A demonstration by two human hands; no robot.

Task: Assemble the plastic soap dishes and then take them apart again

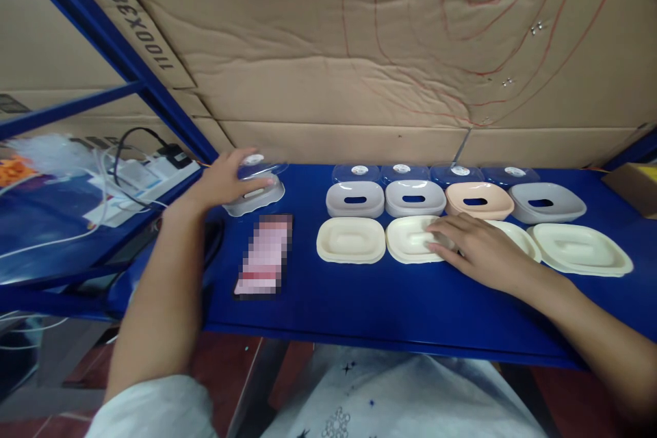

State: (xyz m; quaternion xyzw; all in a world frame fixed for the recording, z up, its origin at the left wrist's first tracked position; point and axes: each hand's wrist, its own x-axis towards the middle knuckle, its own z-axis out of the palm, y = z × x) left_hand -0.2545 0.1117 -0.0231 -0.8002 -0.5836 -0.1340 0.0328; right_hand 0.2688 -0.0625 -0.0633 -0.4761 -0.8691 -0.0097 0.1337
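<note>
Lid (pixel 271 168) and box (pixel 261 200) at the left hand (pixel 220 181), cream tray (pixel 403 241) under the right hand (pixel 477 250)

Off the left edge of the blue desk (pixel 349 311), a power strip (pixel 148 188) lies on its side among cables (pixel 105 171). The person's left hand is at the desk's far left corner, with the thumb across the grey box and the fingers beside the clear lid. Thumb and fingers are spread moderately; whether they grip anything, one cannot tell. Nearer the front edge, a phone (pixel 264 256) lies flat, its screen blurred.

Farther right, toward the back edge, stand four clear lids (pixel 402 173) with round labels. Just in front come four slotted boxes: grey (pixel 355 200), grey (pixel 415 199), peach (pixel 480 200) and grey (pixel 548 202). Nearest the front edge is a row of four cream trays.

The right hand reaches in from the right, thumb and fingers a little apart over the second tray from the left. Whether it holds that tray or only touches it is unclear. The hand partly hides the third tray (pixel 519 239); the fourth (pixel 585 246) lies toward the right edge. At the far right corner is a carton (pixel 634 191).
</note>
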